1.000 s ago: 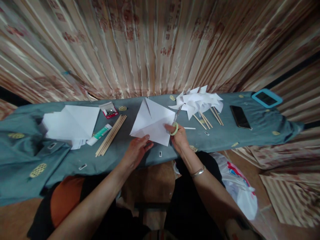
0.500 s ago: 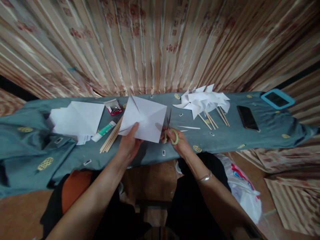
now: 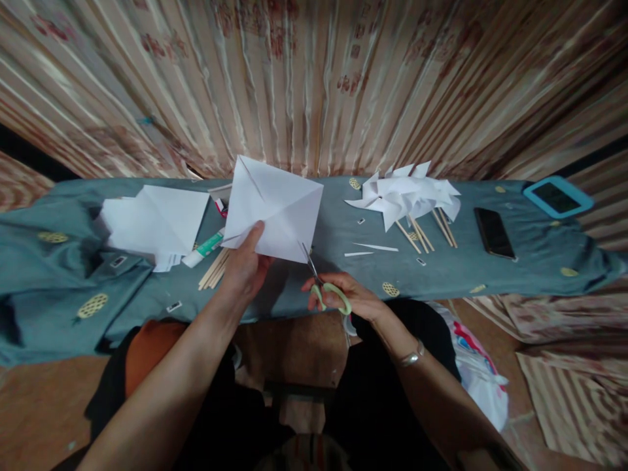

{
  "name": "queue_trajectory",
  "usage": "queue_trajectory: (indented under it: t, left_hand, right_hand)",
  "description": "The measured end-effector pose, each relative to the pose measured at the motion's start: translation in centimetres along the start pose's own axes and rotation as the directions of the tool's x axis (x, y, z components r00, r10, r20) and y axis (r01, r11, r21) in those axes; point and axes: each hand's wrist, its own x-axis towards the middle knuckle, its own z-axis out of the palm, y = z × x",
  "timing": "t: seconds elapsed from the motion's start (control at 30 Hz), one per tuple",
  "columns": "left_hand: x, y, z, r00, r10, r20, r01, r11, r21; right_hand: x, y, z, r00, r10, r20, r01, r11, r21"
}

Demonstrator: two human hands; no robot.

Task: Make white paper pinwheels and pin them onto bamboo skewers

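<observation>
Over the grey-blue cloth surface [image 3: 441,275], I saw the left hand [image 3: 244,265] had lifted the creased white paper square [image 3: 272,206]; the right hand [image 3: 350,297], fingers through green-handled scissors [image 3: 324,285], had swung underneath its corner.

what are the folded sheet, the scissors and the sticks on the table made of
Sheet: thin white matte paper, sharply creased. Scissors: shiny grey blades, likely metal; glossy green handles, probably plastic. Sticks: pale tan, straight, likely wood or bamboo.
</observation>
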Motion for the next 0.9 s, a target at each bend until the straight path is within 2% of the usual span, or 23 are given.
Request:
queue_trajectory:
  t: [0.23,0.53,0.9]
  left_hand:
    - [-0.11,-0.30,-0.04,0.999,-0.016,0.035,0.016,1.000,0.005]
    - [-0.23,-0.36,-0.08,0.997,-0.079,-0.005,0.079,0.996,-0.047]
    - [-0.03,-0.49,-0.35,0.999,-0.012,0.045,0.013,1.000,-0.002]
  right_hand:
    - [0.09,0.25,-0.21,1.000,-0.012,0.009,0.012,1.000,-0.011]
    - [-0.03,-0.03,-0.06,1.000,0.013,-0.013,-0.013,1.000,-0.019]
    - [0.15,0.41,-0.07,0.998,-0.001,-0.055,0.000,1.000,-0.014]
